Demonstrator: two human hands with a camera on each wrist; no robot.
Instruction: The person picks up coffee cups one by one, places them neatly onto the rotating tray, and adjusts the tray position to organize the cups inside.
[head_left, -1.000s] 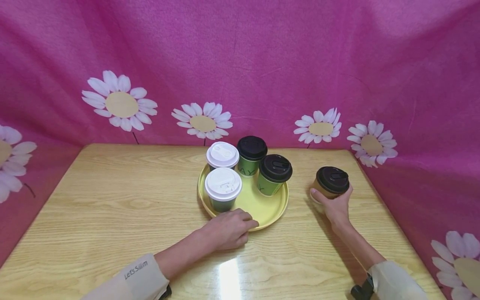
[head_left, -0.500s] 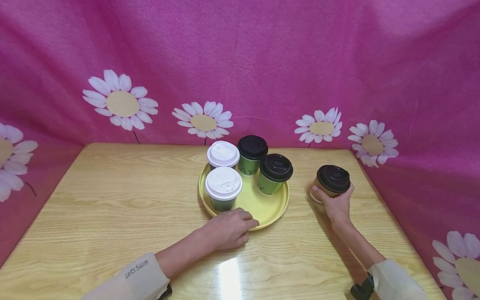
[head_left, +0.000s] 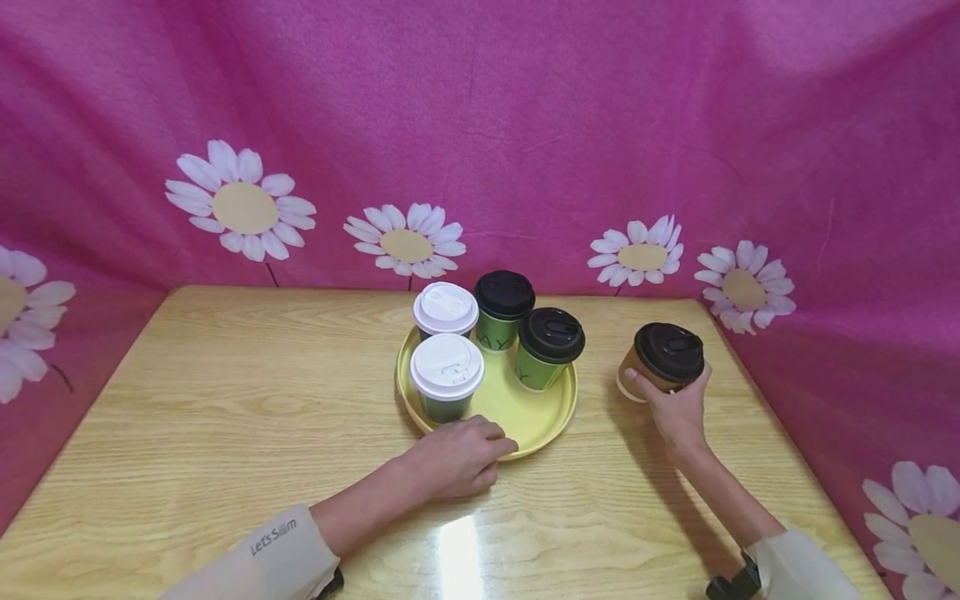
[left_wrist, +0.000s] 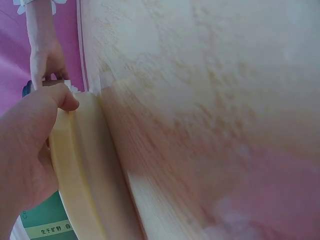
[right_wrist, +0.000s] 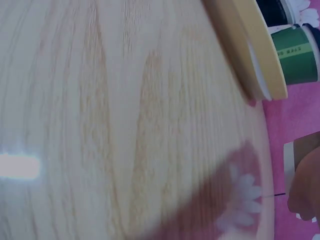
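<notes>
My right hand (head_left: 678, 412) grips a brown paper coffee cup (head_left: 637, 375) with a black lid, at the right of the table. The cup leans a little, and its base looks just off the wood. My left hand (head_left: 461, 458) pinches the near rim of a round yellow tray (head_left: 536, 429); in the left wrist view its thumb (left_wrist: 65, 97) lies over the rim. Standing on the tray are two cups with white lids, one in front (head_left: 446, 375) and one behind (head_left: 446, 308), and two green cups with black lids, one at the back (head_left: 504, 308) and one at the right (head_left: 547, 354).
The wooden table (head_left: 262, 400) carries the tray near its middle, and light glares off its front part. A pink curtain (head_left: 525, 125) printed with daisies closes off the back and both sides.
My right hand has raised the brown cup slightly and moved it a little to the right and away, with more tilt. The left hand and tray have stayed put.
</notes>
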